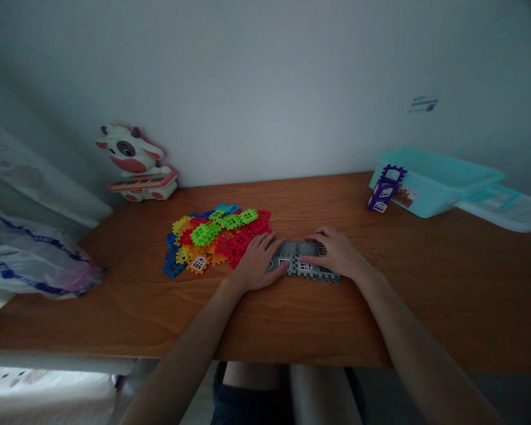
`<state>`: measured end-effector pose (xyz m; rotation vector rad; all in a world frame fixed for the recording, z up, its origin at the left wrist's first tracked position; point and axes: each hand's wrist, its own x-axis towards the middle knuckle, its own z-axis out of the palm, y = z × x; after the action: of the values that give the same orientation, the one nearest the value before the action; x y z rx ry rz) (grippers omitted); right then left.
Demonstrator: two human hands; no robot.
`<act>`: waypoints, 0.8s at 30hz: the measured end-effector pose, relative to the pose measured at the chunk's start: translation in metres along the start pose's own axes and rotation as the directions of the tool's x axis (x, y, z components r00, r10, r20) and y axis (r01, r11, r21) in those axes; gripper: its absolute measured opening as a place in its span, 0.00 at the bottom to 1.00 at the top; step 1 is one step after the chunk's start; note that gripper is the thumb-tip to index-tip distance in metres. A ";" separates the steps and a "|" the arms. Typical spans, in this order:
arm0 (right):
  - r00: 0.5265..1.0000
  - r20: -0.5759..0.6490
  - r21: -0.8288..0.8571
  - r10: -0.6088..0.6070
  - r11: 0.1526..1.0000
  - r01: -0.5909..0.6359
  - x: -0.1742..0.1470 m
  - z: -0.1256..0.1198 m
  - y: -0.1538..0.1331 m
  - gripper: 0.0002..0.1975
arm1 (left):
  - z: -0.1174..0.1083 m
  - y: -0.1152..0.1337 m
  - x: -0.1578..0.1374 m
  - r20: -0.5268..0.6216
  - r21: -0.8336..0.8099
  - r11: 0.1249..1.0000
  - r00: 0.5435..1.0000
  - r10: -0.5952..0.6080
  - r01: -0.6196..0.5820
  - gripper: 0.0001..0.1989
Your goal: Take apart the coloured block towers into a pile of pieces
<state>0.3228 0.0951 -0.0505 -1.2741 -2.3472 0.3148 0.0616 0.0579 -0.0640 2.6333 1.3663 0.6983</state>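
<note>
A joined strip of grey interlocking building tiles (304,250) lies on the wooden table in front of me, with white window pieces along its near side. My left hand (259,260) grips its left end, thumb at the near side and fingers over the far edge. Around the right part curls my right hand (334,251), thumb on the near side by a window piece and fingertips at the far edge. Just left of my left hand is a pile of loose building tiles (223,221) in red, green, yellow, orange and blue, one with a white window.
A purple tile structure (386,188) leans against a turquoise bin (433,183) at the back right, beside a pale lid (508,206). At the back left sits a cow toy with a keyboard (141,165). A clear plastic bag (35,257) lies at the left edge.
</note>
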 end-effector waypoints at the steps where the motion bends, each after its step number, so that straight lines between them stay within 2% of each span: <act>1: 1.000 0.021 -0.012 0.009 1.000 -0.009 0.000 0.000 0.000 0.29 | 0.000 0.000 0.000 0.003 -0.001 1.000 1.000 0.007 -0.007 0.30; 5: 0.999 0.048 0.023 -0.002 1.000 0.001 0.002 0.000 0.000 0.28 | -0.002 0.000 0.000 -0.012 -0.036 0.999 1.000 0.007 -0.008 0.31; 12: 0.995 -0.055 0.069 -0.084 0.994 0.088 -0.001 -0.002 -0.003 0.19 | -0.003 0.002 0.001 -0.106 -0.089 0.996 0.994 -0.021 0.012 0.36; 17: 0.989 -0.050 0.026 -0.140 0.990 0.142 0.000 -0.006 -0.008 0.10 | -0.003 0.002 0.001 -0.170 -0.034 0.997 0.984 0.059 -0.065 0.28; 20: 0.980 -0.046 0.001 -0.192 0.981 0.192 0.001 -0.006 -0.008 0.09 | -0.004 0.000 0.002 -0.152 0.001 0.995 0.983 0.104 -0.105 0.25; 24: 0.977 -0.030 0.009 -0.212 0.977 0.212 0.000 -0.008 -0.010 0.09 | -0.005 -0.001 0.001 -0.063 -0.027 0.983 0.981 0.182 -0.184 0.33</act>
<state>0.3194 0.0895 -0.0396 -1.0034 -2.4253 0.2392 0.0592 0.0583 -0.0593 2.7578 1.1255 0.8203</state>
